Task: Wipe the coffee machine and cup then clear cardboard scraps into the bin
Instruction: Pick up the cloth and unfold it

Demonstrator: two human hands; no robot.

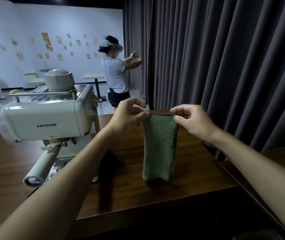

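A green cloth [159, 146] hangs upright above the brown table [181, 179], folded lengthwise. My left hand [129, 116] pinches its top left corner and my right hand [193, 123] pinches its top right corner. To the left stands a pale green coffee machine [48, 116] marked SAPOUDR, with its portafilter handle [41, 168] pointing toward me. An upside-down pale green cup [58, 80] sits on top of the machine. No cardboard scraps or bin are in view.
Dark grey curtains [224, 66] hang close behind the table on the right. A person wearing a headset [115, 71] stands in the room beyond. A second table edge [276, 161] adjoins at the right.
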